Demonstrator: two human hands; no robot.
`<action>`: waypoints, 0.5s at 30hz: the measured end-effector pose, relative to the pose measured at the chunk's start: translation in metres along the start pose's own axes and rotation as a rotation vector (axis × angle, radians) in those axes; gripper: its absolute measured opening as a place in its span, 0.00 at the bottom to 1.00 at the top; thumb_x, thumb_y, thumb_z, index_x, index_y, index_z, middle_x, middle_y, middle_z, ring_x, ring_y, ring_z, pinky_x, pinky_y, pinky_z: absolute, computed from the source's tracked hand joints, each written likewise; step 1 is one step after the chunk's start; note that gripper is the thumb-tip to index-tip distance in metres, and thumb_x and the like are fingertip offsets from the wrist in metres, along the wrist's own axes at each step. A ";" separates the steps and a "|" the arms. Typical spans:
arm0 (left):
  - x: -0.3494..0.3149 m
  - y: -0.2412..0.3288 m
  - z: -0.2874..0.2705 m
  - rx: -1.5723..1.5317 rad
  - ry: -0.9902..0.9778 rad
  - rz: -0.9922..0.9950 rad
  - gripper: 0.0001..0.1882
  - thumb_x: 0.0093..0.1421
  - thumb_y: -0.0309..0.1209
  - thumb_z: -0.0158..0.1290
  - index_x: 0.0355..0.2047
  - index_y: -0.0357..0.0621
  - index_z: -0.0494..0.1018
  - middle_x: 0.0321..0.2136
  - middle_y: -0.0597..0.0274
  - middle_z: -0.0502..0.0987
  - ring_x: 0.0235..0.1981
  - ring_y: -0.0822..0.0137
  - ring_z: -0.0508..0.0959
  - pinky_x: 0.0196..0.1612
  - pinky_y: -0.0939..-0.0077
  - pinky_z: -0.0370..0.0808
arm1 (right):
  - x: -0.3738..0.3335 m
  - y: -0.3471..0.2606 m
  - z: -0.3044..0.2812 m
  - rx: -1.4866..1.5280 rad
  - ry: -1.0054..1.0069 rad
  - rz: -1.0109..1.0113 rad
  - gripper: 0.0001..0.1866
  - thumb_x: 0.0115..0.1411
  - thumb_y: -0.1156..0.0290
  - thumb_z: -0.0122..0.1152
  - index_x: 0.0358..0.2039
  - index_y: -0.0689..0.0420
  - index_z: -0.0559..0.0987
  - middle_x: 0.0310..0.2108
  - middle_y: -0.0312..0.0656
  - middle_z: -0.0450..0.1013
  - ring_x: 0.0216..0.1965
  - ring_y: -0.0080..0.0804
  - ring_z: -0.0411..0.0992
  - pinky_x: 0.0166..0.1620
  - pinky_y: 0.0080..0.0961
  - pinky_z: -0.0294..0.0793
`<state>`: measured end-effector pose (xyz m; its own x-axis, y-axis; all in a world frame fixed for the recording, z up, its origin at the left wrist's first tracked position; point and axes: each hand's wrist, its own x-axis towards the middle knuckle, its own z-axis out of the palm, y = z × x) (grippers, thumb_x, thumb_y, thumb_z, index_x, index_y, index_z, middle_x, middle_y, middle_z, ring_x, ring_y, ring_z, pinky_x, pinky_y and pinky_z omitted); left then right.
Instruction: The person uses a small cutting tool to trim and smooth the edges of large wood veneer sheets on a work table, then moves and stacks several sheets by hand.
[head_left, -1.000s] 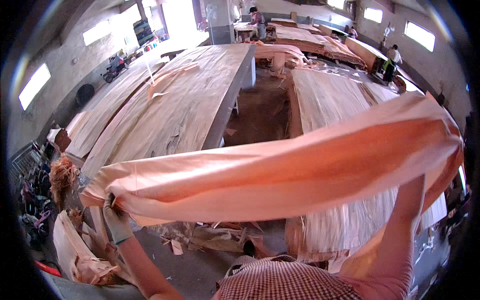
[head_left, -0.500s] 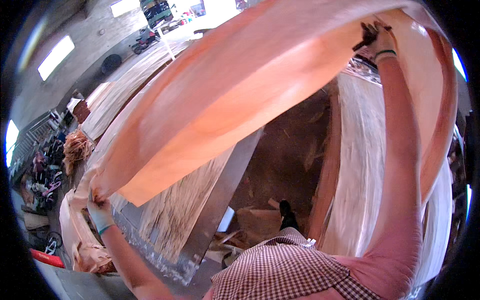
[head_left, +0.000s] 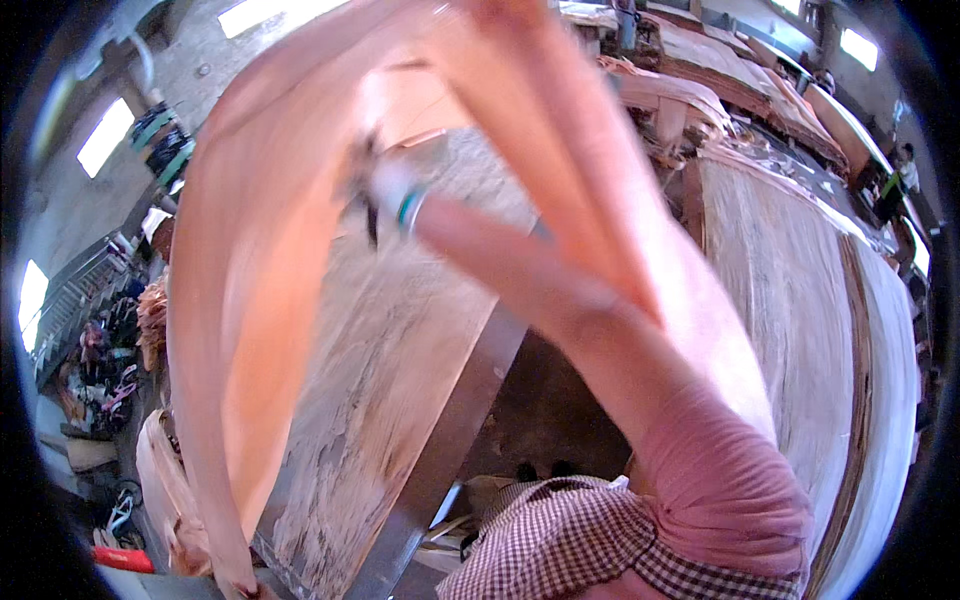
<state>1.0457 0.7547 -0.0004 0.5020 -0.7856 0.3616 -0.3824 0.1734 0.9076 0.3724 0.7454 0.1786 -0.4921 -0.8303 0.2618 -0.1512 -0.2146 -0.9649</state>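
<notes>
A long, thin, pinkish-orange wood veneer sheet (head_left: 275,330) hangs in a tall arch in front of me. My right hand (head_left: 388,180), in a pale glove with a green cuff edge, is at its inner left side, closed on the sheet; motion smears the fingers. A narrow dark piece (head_left: 372,222) sticks down from this hand, too blurred to name. My left hand (head_left: 256,591) shows only in part at the lower edge, closed on the sheet's lower end. Beneath the arch lies a veneer stack (head_left: 400,330) with a streaked, greyish-tan top.
Another veneer stack (head_left: 780,300) stands to the right, with more sheets (head_left: 710,60) piled at the far right. The dark floor (head_left: 545,400) lies between the stacks. Crumpled veneer (head_left: 170,490) and a red object (head_left: 122,559) are at the lower left. A person (head_left: 905,175) is at the far right.
My right hand has swung from the far right to left of centre, bringing its part of the veneer sheet over. My left hand has dropped toward the lower edge. The sheet now bends into an arch.
</notes>
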 end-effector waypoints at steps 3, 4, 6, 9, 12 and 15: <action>-0.099 0.042 0.077 0.003 -0.281 -0.067 0.24 0.55 0.27 0.54 0.52 0.36 0.66 0.50 0.53 0.70 0.49 0.58 0.71 0.52 0.65 0.69 | -0.099 0.078 0.068 -0.197 -0.488 0.212 0.11 0.49 0.68 0.58 0.31 0.60 0.76 0.24 0.41 0.74 0.22 0.32 0.72 0.26 0.31 0.71; -0.140 0.060 0.123 -0.032 -0.468 -0.080 0.23 0.55 0.27 0.54 0.51 0.36 0.67 0.49 0.53 0.70 0.48 0.58 0.72 0.52 0.65 0.69 | -0.130 0.124 0.068 0.058 -0.544 0.437 0.10 0.46 0.70 0.59 0.30 0.57 0.75 0.23 0.38 0.71 0.19 0.32 0.70 0.24 0.31 0.70; -0.197 0.085 0.160 -0.020 -0.792 -0.076 0.22 0.55 0.26 0.54 0.50 0.36 0.67 0.48 0.53 0.72 0.47 0.57 0.73 0.51 0.65 0.70 | -0.201 0.172 0.089 0.005 -0.728 0.455 0.13 0.47 0.70 0.55 0.35 0.58 0.74 0.26 0.39 0.71 0.30 0.32 0.70 0.29 0.35 0.70; -0.260 0.116 0.202 0.038 -1.340 0.054 0.19 0.55 0.26 0.54 0.48 0.36 0.69 0.45 0.52 0.74 0.45 0.56 0.74 0.49 0.65 0.70 | -0.258 0.152 0.059 -0.293 -1.136 0.481 0.20 0.51 0.69 0.52 0.44 0.66 0.72 0.37 0.48 0.73 0.39 0.39 0.70 0.40 0.38 0.70; -0.308 0.158 0.256 0.014 -1.723 0.382 0.17 0.55 0.25 0.54 0.46 0.36 0.70 0.43 0.52 0.76 0.43 0.54 0.76 0.47 0.65 0.71 | -0.297 0.132 -0.024 -0.185 -1.135 0.587 0.20 0.57 0.69 0.50 0.48 0.66 0.72 0.46 0.54 0.73 0.47 0.42 0.69 0.52 0.35 0.65; -0.318 0.176 0.316 -0.165 -1.592 0.068 0.19 0.55 0.25 0.54 0.48 0.37 0.69 0.42 0.50 0.76 0.43 0.51 0.76 0.47 0.65 0.71 | -0.327 0.097 -0.122 -0.139 -0.647 0.523 0.18 0.53 0.69 0.52 0.44 0.60 0.77 0.42 0.47 0.76 0.42 0.35 0.73 0.50 0.30 0.69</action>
<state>0.5739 0.8472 -0.0228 -0.8337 -0.5458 -0.0841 -0.2323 0.2084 0.9501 0.4140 1.0591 0.0019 0.0540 -0.9453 -0.3216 -0.1652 0.3092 -0.9365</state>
